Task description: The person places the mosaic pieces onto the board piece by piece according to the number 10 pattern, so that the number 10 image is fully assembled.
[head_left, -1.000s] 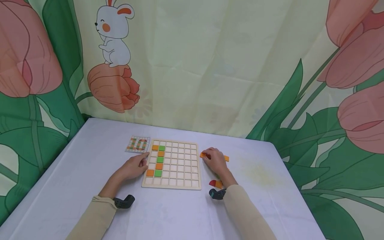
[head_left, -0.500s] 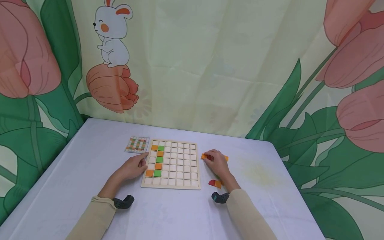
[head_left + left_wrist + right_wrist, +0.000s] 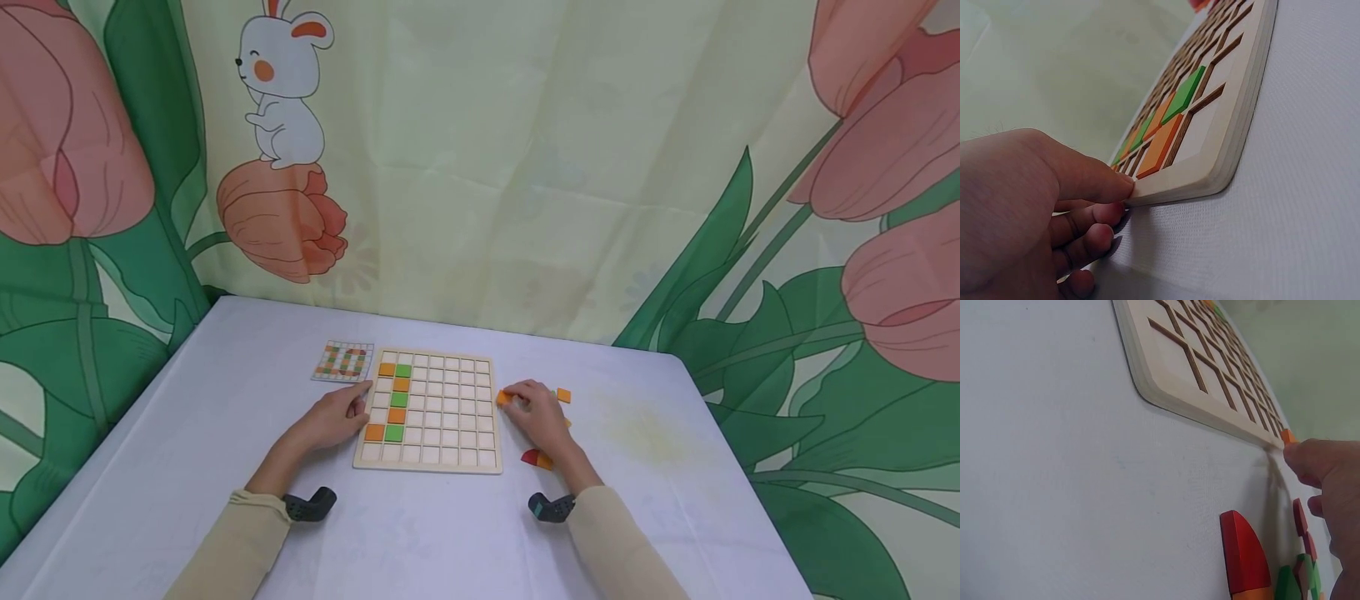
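Note:
My left hand rests at the left side of a wooden grid board, a digit touching its rim in the left wrist view. Its other fingers are loosely bent beside the edge. Orange tiles and green tiles fill parts of the board's left columns. Just off the board's right edge, my right hand pinches an orange square tile between thumb and fingers. In the right wrist view, that tile shows at the fingertips, close to the board's rim.
A small pattern card lies left of the board's top corner. Beyond the right hand is another orange tile. A red curved piece lies below that hand, and several red and green pieces lie underneath it.
My right hand has drawn slightly down and toward the board with the orange tile, uncovering more of the pieces behind it. The left hand stays at the board's edge.

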The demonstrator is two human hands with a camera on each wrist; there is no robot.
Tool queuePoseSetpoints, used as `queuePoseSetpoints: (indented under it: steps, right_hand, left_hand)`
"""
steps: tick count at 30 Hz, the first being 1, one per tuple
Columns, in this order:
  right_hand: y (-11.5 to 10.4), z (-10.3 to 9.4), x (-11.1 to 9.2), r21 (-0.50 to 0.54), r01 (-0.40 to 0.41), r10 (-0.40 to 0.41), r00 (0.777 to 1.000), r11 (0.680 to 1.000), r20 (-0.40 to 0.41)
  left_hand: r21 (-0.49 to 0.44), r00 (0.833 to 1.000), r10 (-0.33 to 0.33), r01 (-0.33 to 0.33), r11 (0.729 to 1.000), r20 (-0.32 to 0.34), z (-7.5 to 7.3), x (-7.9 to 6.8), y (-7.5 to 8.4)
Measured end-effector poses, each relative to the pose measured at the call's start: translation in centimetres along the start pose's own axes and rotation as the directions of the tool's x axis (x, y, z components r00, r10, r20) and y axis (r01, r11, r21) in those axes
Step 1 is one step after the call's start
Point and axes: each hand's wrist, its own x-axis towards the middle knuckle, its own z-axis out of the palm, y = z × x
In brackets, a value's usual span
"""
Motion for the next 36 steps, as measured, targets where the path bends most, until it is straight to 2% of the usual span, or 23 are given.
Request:
queuePoseSetpoints:
  steps: [19,27,36]
  right_hand:
    - [-2.4,1.0,-0.8,0.015,0.072,-0.073,0.996,0.997,0.058]
    - [-3.5,1.9,-0.9,0.076,0.069,-0.076,0.993,0.995,0.087]
    - [-4.9,2.9,-1.1,0.085,0.135,-0.144,0.983,0.987,0.114]
  left_hand:
    - [0.004,1.000,-0.003,0.003,1.000,-0.003,0.0,0.2,0.0]
    - [0.014,1.000,0.000,0.000,1.000,-0.004,0.0,0.2,0.0]
    - [0.007,1.000,0.008,-0.008,1.000,-0.004,0.0,0.2,0.0]
